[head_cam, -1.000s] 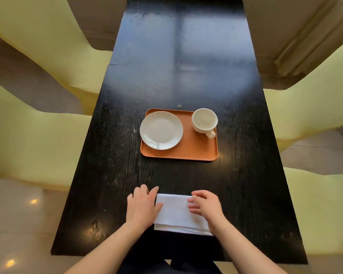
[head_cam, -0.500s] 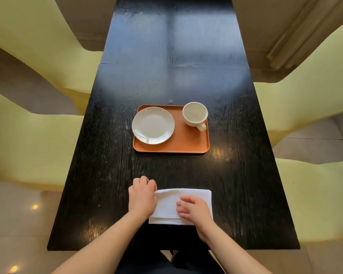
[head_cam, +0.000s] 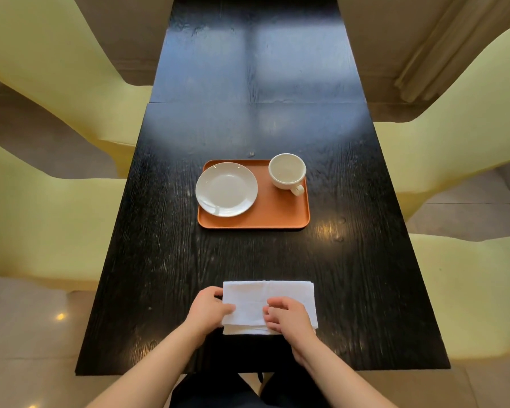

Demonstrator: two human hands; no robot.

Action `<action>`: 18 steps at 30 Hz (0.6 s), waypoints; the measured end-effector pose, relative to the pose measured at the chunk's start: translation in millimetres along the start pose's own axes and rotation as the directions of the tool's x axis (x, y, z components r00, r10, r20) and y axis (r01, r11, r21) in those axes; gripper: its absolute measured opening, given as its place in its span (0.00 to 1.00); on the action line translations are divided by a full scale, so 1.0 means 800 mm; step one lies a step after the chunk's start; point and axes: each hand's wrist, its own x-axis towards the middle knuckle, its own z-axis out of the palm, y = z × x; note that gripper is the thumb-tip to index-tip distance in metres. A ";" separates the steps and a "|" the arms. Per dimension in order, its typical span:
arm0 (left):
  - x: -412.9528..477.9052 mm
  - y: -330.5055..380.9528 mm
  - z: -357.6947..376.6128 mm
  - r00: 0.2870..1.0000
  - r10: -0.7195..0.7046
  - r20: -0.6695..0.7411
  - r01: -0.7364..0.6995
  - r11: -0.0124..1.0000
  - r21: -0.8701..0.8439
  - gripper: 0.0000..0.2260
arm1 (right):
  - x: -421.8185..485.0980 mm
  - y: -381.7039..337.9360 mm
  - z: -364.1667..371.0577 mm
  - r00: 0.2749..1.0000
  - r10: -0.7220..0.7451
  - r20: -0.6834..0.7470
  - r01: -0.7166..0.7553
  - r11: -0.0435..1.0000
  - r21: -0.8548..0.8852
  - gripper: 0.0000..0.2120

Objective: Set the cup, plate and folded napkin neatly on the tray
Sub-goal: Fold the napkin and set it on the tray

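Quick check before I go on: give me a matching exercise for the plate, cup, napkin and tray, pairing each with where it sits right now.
Things:
1. plate
2. cup
3. napkin
4. tray

Places:
A. on the table's near edge, under both hands
B. left side of the tray
C. mid-table, carrying two items
D. far right corner of the tray, handle turned toward the person

Pairs: 1-B, 2-D, 3-A, 4-C

The left hand and right hand rest on the napkin, which lies on the black table, not on the tray.
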 end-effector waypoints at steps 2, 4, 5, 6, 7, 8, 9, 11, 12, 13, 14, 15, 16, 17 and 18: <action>-0.009 -0.004 0.000 1.000 -0.026 0.018 0.027 0.996 -0.091 0.08 | 0.007 -0.008 0.002 1.000 -0.026 0.003 0.026 0.997 -0.067 0.14; -0.018 -0.008 0.002 0.999 -0.026 0.023 0.030 0.975 -0.219 0.07 | 0.017 -0.018 0.006 0.998 -0.065 0.000 0.065 0.993 -0.100 0.16; -0.023 -0.009 0.003 0.999 -0.029 0.030 0.036 0.961 -0.275 0.07 | 0.022 -0.023 0.007 0.997 -0.081 -0.006 0.080 0.991 -0.112 0.16; -0.026 -0.008 0.004 0.999 -0.033 0.036 0.042 0.949 -0.313 0.07 | 0.028 -0.027 0.008 0.996 -0.093 -0.015 0.090 0.988 -0.129 0.17; -0.029 -0.008 0.006 0.999 -0.037 0.040 0.048 0.942 -0.332 0.07 | 0.033 -0.030 0.010 0.995 -0.099 -0.023 0.094 0.985 -0.142 0.18; -0.030 -0.007 0.008 0.999 -0.038 0.038 0.049 0.938 -0.344 0.07 | 0.037 -0.032 0.011 0.995 -0.097 -0.026 0.092 0.986 -0.139 0.19; -0.031 -0.006 0.011 0.999 -0.035 0.027 0.043 0.938 -0.345 0.07 | 0.040 -0.033 0.012 0.996 -0.086 -0.025 0.083 0.990 -0.118 0.20; -0.031 -0.006 0.018 1.000 -0.016 -0.013 0.012 0.951 -0.309 0.09 | 0.043 -0.034 0.012 0.998 -0.056 -0.021 0.055 0.996 -0.066 0.20; -0.033 -0.007 0.022 1.000 -0.009 -0.022 0.002 0.955 -0.295 0.10 | 0.045 -0.034 0.011 0.999 -0.045 -0.023 0.044 0.998 -0.048 0.19; -0.036 -0.008 0.026 1.000 -0.005 -0.017 0.000 0.956 -0.295 0.11 | 0.045 -0.035 0.009 0.999 -0.036 -0.021 0.035 0.999 -0.036 0.17; -0.040 -0.009 0.029 1.000 -0.001 -0.004 0.000 0.950 -0.311 0.12 | 0.046 -0.035 0.008 0.999 -0.031 -0.018 0.030 0.999 -0.025 0.15; -0.044 -0.011 0.033 1.000 0.010 0.002 -0.009 0.946 -0.325 0.13 | 0.046 -0.035 0.006 0.999 -0.030 -0.014 0.029 1.000 -0.010 0.13; -0.047 -0.013 0.037 0.999 0.033 -0.014 -0.036 0.944 -0.328 0.14 | 0.044 -0.036 0.005 0.999 -0.034 -0.008 0.034 0.999 0.006 0.11; -0.049 -0.014 0.040 0.997 0.063 -0.044 -0.074 0.947 -0.314 0.15 | 0.042 -0.038 0.004 0.999 -0.040 -0.003 0.040 0.999 0.022 0.08; -0.052 -0.014 0.042 0.993 0.096 -0.073 -0.113 0.950 -0.292 0.15 | 0.040 -0.041 0.003 0.999 -0.050 0.004 0.050 0.998 0.027 0.07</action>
